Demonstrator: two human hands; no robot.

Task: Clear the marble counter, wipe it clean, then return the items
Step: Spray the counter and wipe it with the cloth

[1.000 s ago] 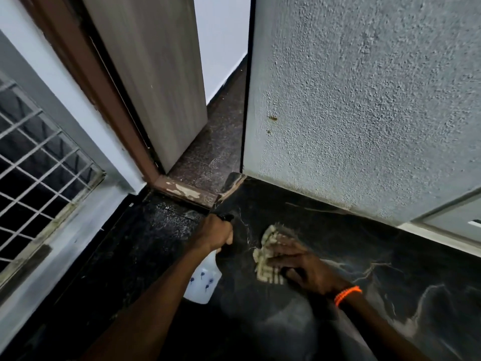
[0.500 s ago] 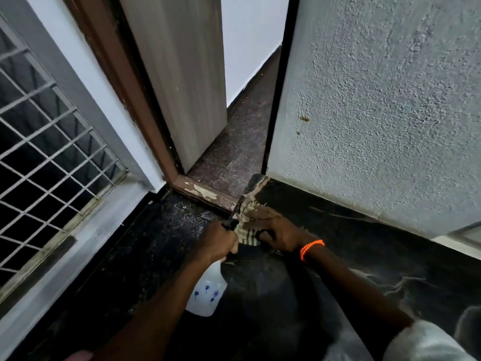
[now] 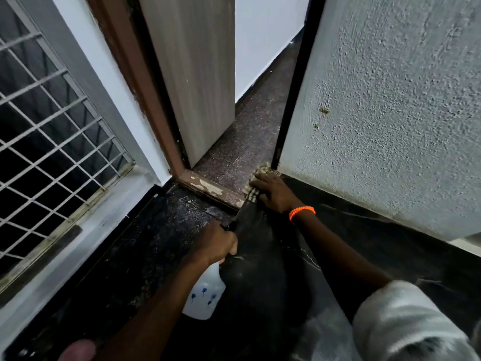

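Observation:
The black marble counter (image 3: 377, 246) with pale veins fills the lower part of the view. My left hand (image 3: 216, 243) is closed around the top of a white spray bottle (image 3: 204, 295) with small blue marks, held just above the counter. My right hand (image 3: 273, 191), with an orange bead bracelet at the wrist, presses a beige checked cloth (image 3: 253, 190) against the counter's far corner, at the foot of the textured wall. Most of the cloth is hidden under the hand.
A rough white wall (image 3: 390, 113) borders the counter on the right. A grey door (image 3: 197, 74) in a brown frame (image 3: 208, 187) stands ajar ahead, over a speckled brown floor (image 3: 247, 142). A grilled window (image 3: 52, 142) with a sill lies to the left.
My right hand has slid the cloth away from me, from the middle of the counter up to the far corner by the door sill. The left hand kept hold of the bottle.

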